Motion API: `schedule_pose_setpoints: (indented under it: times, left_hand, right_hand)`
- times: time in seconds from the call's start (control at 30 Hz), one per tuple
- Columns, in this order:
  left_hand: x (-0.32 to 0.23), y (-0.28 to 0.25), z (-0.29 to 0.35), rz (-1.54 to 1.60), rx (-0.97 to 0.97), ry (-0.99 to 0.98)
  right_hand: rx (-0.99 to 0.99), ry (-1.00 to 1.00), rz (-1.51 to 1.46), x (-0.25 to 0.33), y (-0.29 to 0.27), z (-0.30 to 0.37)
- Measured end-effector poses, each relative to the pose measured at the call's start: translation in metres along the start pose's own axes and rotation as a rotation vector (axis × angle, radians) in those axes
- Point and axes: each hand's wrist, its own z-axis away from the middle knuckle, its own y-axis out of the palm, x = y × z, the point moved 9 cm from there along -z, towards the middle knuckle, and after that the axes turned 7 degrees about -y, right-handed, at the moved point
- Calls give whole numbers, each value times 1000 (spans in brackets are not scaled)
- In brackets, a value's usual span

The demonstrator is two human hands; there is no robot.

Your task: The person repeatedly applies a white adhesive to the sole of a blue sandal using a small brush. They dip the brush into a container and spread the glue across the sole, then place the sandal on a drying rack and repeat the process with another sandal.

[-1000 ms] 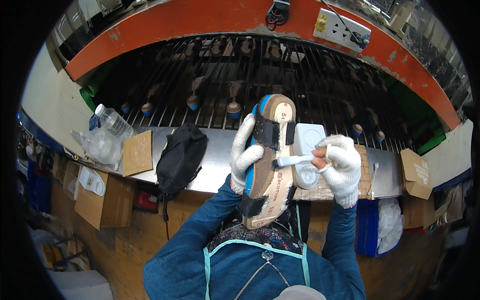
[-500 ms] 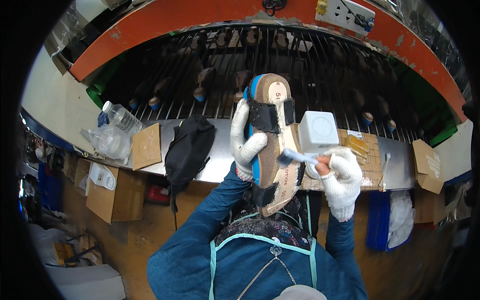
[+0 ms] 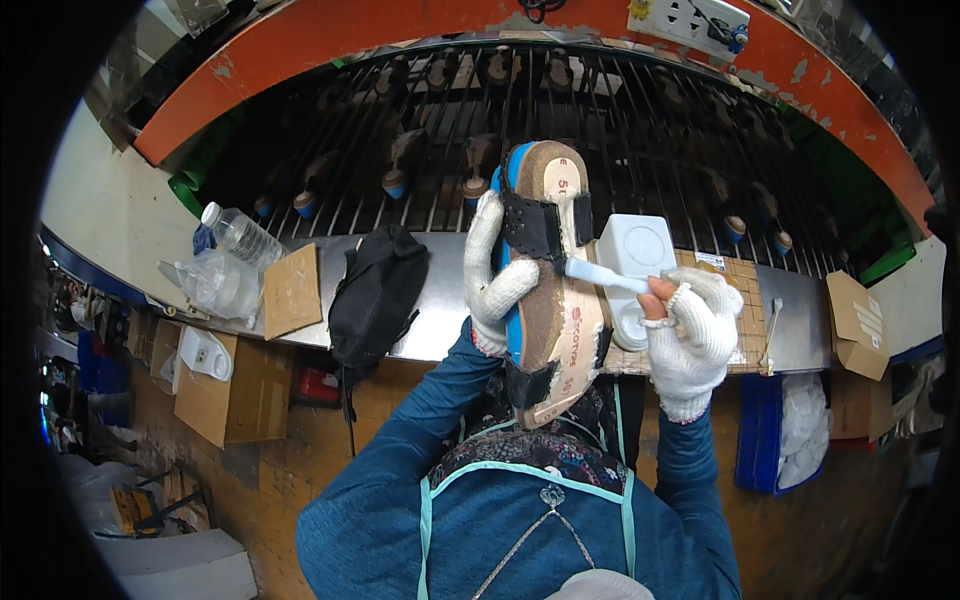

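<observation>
My left hand [image 3: 495, 275], in a white knit glove, grips the side of a sandal [image 3: 545, 310] held upright with its underside toward me. The underside has brown cork around a pale centre board, with black straps folded onto it and a blue form along the left edge. In my gloved right hand [image 3: 690, 335], with bare fingertips showing, is a brush [image 3: 608, 276] with a pale handle. Its tip meets the sandal's underside at mid-length, beside the upper strap. A white plastic container [image 3: 637, 248] stands behind the brush on the bench.
Beyond the metal bench [image 3: 445, 290] is a rod rack [image 3: 440, 215] carrying several shoe forms. A black bag [image 3: 378, 295], a brown board [image 3: 292, 293] and a clear bottle [image 3: 245, 236] lie left. A gridded mat [image 3: 745, 325] and cardboard box [image 3: 857, 325] are at right; below is a blue bin [image 3: 760, 430].
My right hand has moved the brush upward along the sandal, from its lower middle to beside the upper strap. My left hand keeps its grip on the sandal, nearly still.
</observation>
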Motion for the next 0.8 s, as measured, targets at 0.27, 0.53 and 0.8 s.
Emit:
schedule_pose_setpoints:
  times: [0.27,0.53,0.8]
  left_hand:
    - [-8,5,0,-197,10,115]
    - [-9,13,-7,-330,-33,143]
    - [-20,25,-6,-462,-29,516]
  right_hand:
    - [26,161,-177,-8,7,32]
    - [-25,119,-136,7,-3,45]
    - [-63,17,-5,20,-18,45]
